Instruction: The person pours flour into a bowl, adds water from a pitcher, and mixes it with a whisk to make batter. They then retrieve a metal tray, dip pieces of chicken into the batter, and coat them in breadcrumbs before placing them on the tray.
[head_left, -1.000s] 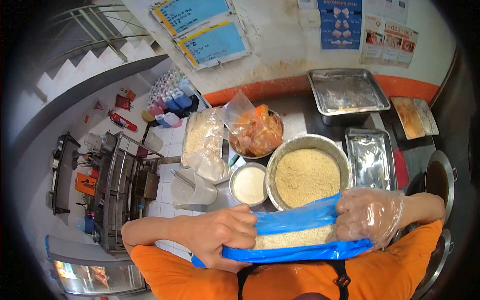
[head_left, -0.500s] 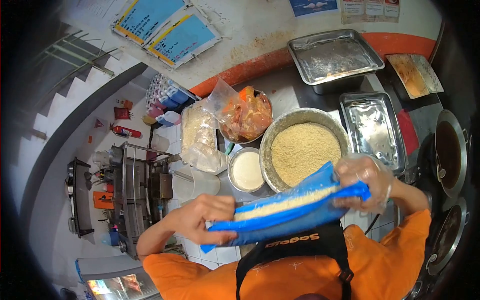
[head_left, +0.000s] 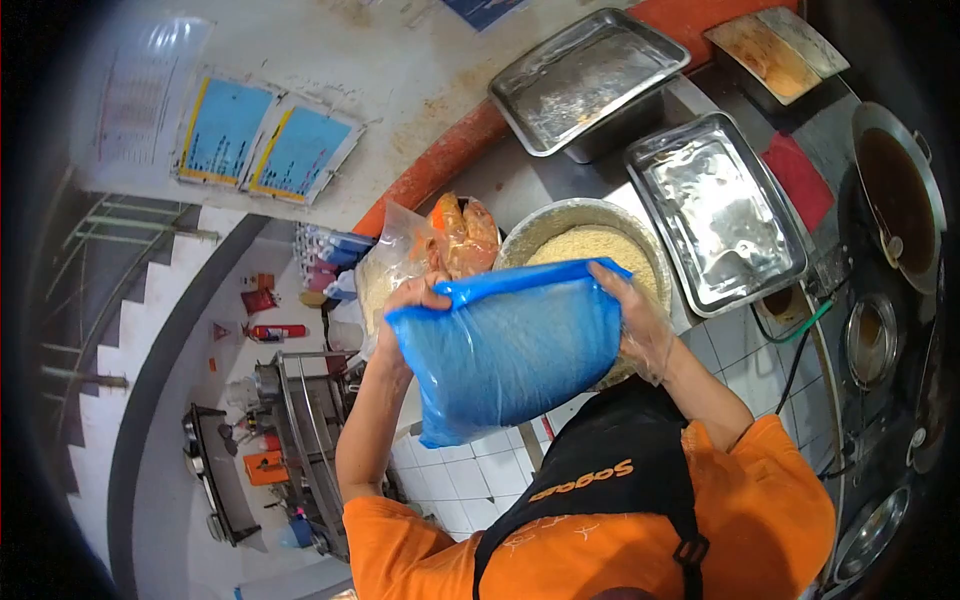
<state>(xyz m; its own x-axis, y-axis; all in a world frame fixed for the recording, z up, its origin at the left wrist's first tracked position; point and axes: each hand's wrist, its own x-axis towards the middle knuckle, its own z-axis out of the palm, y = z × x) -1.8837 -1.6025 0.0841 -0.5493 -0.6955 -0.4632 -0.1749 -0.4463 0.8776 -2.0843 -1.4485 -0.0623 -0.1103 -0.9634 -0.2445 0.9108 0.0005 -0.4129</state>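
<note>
A blue plastic bag (head_left: 505, 355), bulging with the pale crumbs seen in it earlier, is held up between both my hands. My left hand (head_left: 412, 298) grips its upper left corner, thumb over the top edge. At the upper right corner my right hand (head_left: 635, 315), in a clear plastic glove, pinches the edge. Behind the bag, and partly hidden by it, stands a large metal basin (head_left: 518, 232) of pale breadcrumbs (head_left: 600, 246). Raw meat pieces (head_left: 465, 240) and a clear plastic bag (head_left: 400, 235) lie just beyond my left hand.
Two metal trays, one farther back (head_left: 590, 85) and one nearer (head_left: 715, 215), flank the basin. A red cloth (head_left: 798, 182) lies right of them, near a wok (head_left: 900, 200) of brown liquid. A metal rack (head_left: 310, 410) stands at left.
The blue bag has been raised and tipped toward the basin; its opening no longer faces me. The view has turned, and the bowl of white batter is now hidden.
</note>
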